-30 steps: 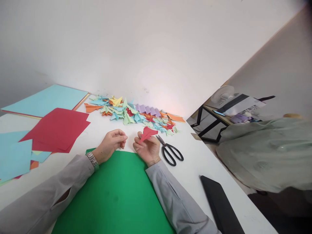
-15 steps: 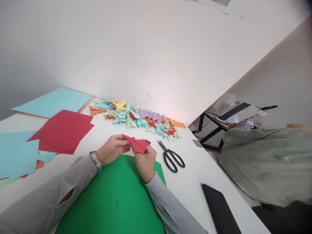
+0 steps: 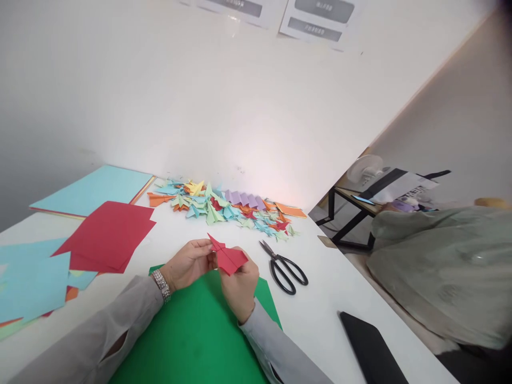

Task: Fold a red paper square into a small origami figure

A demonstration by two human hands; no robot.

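Note:
A small red folded paper piece [image 3: 232, 260], with pointed corners and a crease across it, is held above the green sheet [image 3: 188, 330]. My left hand [image 3: 191, 265] pinches it near its left end, with a metal watch on that wrist. My right hand [image 3: 240, 285] grips it from below and the right, its fingers partly hidden behind the paper. One thin tip of the paper points up and to the left. Black-handled scissors [image 3: 283, 268] lie a little to the right of my right hand, blades pointing away from me.
Several small folded paper pieces [image 3: 214, 213] in mixed colours lie along the wall. Red sheets [image 3: 108, 234], light blue sheets [image 3: 36, 282] and a large paper stack [image 3: 96, 186] are at left. A black flat object [image 3: 372, 346] lies near the right edge. A person's greenish clothing [image 3: 436, 272] shows beyond.
The view has tilted up, so the table appears lower. Between my hands, the red folded paper has turned slightly, its left tip now standing up more. Both hands keep hold of it.

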